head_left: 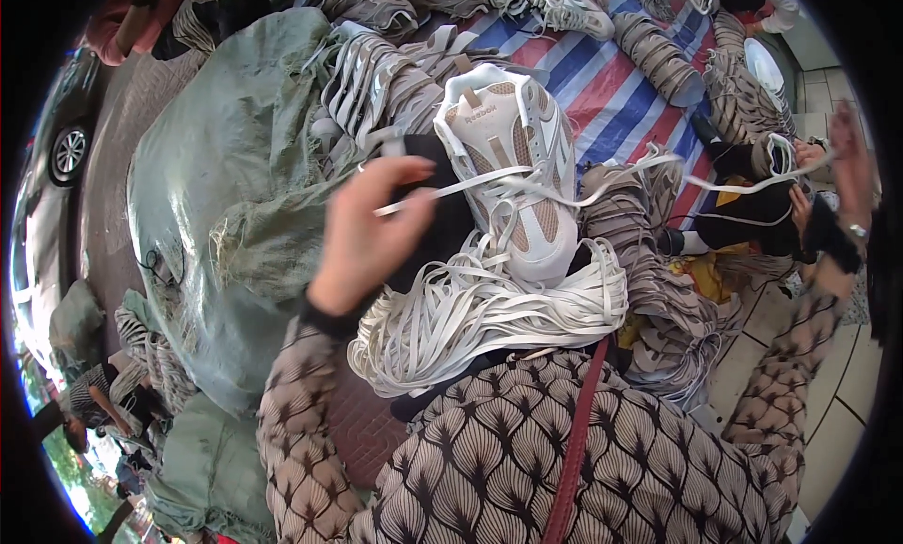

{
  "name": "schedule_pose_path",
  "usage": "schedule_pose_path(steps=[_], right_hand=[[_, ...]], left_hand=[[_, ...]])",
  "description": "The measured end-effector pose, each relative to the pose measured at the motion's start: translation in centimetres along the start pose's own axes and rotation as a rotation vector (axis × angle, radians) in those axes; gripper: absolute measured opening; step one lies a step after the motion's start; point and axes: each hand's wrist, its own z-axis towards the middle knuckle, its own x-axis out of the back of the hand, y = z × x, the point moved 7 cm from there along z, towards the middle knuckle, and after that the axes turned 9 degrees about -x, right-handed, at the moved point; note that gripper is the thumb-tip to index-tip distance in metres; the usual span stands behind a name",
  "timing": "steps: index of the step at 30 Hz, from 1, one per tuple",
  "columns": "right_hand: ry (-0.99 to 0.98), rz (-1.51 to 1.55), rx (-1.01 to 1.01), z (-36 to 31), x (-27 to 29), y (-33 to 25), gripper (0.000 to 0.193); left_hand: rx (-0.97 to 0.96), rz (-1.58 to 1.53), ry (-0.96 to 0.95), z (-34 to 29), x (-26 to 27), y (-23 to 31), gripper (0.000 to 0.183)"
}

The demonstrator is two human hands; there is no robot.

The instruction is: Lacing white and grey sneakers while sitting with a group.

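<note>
A beige and white sneaker upper point(484, 130) lies over my knees, its toe toward me. A white shoelace point(602, 198) crosses its front and runs out to both sides. My left hand point(362, 229) is beside the upper, thumb and fingers closed on the left stretch of lace. Far out to the right, my right hand point(851, 173) is raised and smeared by motion; the long right stretch of lace reaches it, and its fingers seem closed on that end. Just below the toe, a thick bundle of loose white laces point(489, 314) rests on my lap.
Stacked beige uppers point(640, 234) stand close on my right, and more uppers point(376, 83) lie beyond my left hand. A big green sack point(226, 187) fills the left side. Ahead spreads a striped tarp point(602, 93). Another person's hand point(801, 205) works at the right.
</note>
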Motion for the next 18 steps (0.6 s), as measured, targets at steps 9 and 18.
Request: schedule_pose_path(steps=[9, 18], right_hand=[[0.081, -0.686, -0.211, 3.2, -25.2, 22.8, 0.021], [-0.257, -0.817, -0.212, 6.1, -31.2, 28.9, 0.026]], left_hand=[[0.363, -0.565, -0.329, 1.3, -5.7, 0.2, 0.012], [0.245, 0.008, -0.01, 0.1, -2.7, -2.2, 0.015]])
